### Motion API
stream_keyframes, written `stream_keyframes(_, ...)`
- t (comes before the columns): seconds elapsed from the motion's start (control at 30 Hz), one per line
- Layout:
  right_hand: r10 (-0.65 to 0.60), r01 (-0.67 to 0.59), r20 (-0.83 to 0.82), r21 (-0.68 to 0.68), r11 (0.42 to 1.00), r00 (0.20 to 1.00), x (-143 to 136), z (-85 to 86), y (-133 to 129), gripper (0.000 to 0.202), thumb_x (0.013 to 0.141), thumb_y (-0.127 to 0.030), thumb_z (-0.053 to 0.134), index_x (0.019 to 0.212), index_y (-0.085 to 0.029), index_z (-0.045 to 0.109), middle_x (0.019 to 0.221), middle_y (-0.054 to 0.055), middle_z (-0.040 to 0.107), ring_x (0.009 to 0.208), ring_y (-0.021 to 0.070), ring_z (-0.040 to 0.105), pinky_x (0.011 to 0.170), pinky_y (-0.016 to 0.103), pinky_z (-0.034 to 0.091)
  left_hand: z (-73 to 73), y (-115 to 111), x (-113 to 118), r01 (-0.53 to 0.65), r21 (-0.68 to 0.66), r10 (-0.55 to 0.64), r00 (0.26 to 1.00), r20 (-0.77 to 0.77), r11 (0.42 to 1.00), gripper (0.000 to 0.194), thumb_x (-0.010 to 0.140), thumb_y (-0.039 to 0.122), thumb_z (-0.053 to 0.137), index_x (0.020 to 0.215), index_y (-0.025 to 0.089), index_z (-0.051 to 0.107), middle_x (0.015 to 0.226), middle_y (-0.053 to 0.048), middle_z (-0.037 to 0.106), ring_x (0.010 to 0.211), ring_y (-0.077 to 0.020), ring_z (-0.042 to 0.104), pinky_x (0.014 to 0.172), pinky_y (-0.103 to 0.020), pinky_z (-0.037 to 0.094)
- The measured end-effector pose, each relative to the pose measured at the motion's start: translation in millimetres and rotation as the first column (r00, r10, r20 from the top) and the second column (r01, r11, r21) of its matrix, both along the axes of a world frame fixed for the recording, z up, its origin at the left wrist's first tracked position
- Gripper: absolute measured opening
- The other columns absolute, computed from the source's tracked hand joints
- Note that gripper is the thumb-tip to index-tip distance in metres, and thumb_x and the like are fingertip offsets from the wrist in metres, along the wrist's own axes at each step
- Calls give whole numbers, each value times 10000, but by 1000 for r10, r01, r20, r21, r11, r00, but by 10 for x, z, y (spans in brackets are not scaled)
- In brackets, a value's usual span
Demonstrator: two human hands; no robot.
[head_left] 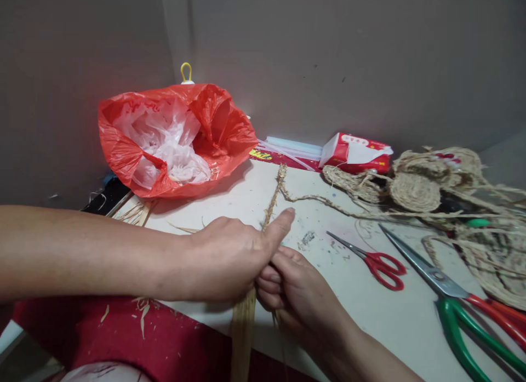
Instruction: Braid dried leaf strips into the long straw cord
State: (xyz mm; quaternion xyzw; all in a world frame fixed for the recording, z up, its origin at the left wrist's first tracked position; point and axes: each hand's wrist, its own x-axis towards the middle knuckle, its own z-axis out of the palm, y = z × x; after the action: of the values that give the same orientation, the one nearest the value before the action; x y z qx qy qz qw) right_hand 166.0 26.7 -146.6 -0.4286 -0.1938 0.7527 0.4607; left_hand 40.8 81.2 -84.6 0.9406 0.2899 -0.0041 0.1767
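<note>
My left hand (234, 250) reaches across from the left, its fingers curled and its thumb stretched out, closed on a twisted straw rope (271, 204). The rope runs away from the hand, bends at its far end and leads off to the right. My right hand (299, 294) touches the left one, its fingers closed on the straw where the rope meets loose fibre; the pinch itself is partly hidden. Below my hands hangs a flat, pale straw strip (243, 332) over the table's near edge, with a thin strand beside it.
Small red-handled scissors (384, 267) and big shears (441, 286) lie to the right. Behind them are coiled woven straw pieces (415, 193) and a red tissue pack (357, 152). A red plastic bag (230, 130) stands at the back left. Straw scraps (143, 316) litter red cloth.
</note>
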Motion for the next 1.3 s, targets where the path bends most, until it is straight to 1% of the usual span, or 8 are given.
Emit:
stream_keyframes(0.3, -32, -155, 451, 371, 916, 892, 75, 23, -36, 140, 719, -154, 554, 596, -172, 490, 593, 4, 475, 554, 116, 409, 467, 240, 328, -34, -211, -65, 142, 18, -143, 983, 112, 990, 864, 771, 111, 497, 1477, 196, 7, 1029, -104, 660, 834, -225, 632, 608, -256, 426)
stream_keyframes(0.5, -24, 9, 113, 128, 992, 993, 66, -18, 1, 271, 840, -392, 564, 687, -184, 483, 463, -110, 217, 397, 43, 117, 357, 174, 118, 81, -41, -164, -197, -273, 297, 868, 398, 942, 484, 846, 287, 470, 1313, 171, 411, 989, -78, 655, 844, -177, 615, 771, -296, 469)
stream_keyframes(0.57, 35, -43, 73, 116, 992, 997, 69, -58, 2, 292, 841, -425, 574, 705, -184, 483, 459, -122, 190, 395, 38, 86, 358, 167, 80, -13, 69, -156, -189, -571, 453, 813, 365, 799, 416, 816, 258, 493, 1212, 133, 468, 934, -78, 649, 823, -163, 605, 768, -298, 473)
stream_keyframes(0.63, 79, -87, 70, 118, 989, 994, 85, -99, 0, 307, 846, -438, 572, 707, -182, 478, 456, -124, 202, 390, 35, 96, 358, 163, 81, -142, 161, -123, -80, -862, 510, 832, 219, 500, 356, 789, 213, 488, 1128, 105, 473, 785, -40, 630, 682, -127, 586, 694, -281, 480)
stream_keyframes(0.7, 113, -121, 67, 124, 985, 991, 109, -129, 1, 316, 858, -445, 558, 709, -180, 472, 457, -124, 206, 386, 33, 101, 359, 164, 82, -245, 223, -87, -34, -950, 517, 845, 139, 311, 295, 758, 176, 491, 1046, 117, 486, 708, 2, 592, 556, -89, 525, 604, -246, 454)
stream_keyframes(1.0, 180, -191, 115, 88, 978, 977, 154, -76, 45, 345, 835, -456, 589, 678, -172, 469, 442, -121, 224, 373, 28, 110, 350, 166, 83, -252, 279, -107, -42, -872, 363, 918, 159, 488, 213, 792, 166, 388, 737, 128, 590, 535, 48, 436, 472, -71, 371, 488, -206, 298)
stream_keyframes(1.17, 185, -191, 91, 53, 980, 978, 168, -53, 57, 355, 824, -448, 603, 658, -176, 447, 443, -124, 212, 373, 26, 96, 345, 161, 75, -275, 270, -91, -95, -688, 348, 906, 240, 719, 210, 735, 114, 391, 641, 135, 578, 553, 42, 460, 545, -79, 405, 537, -202, 311)
stream_keyframes(1.3, 212, -216, 79, 45, 975, 974, 189, -65, 60, 352, 831, -447, 598, 666, -181, 437, 448, -123, 211, 374, 27, 99, 348, 163, 75, -326, 289, -89, -17, -843, 404, 883, 240, 537, 220, 785, 158, 415, 609, 126, 544, 505, 47, 433, 484, -59, 365, 478, -184, 286)
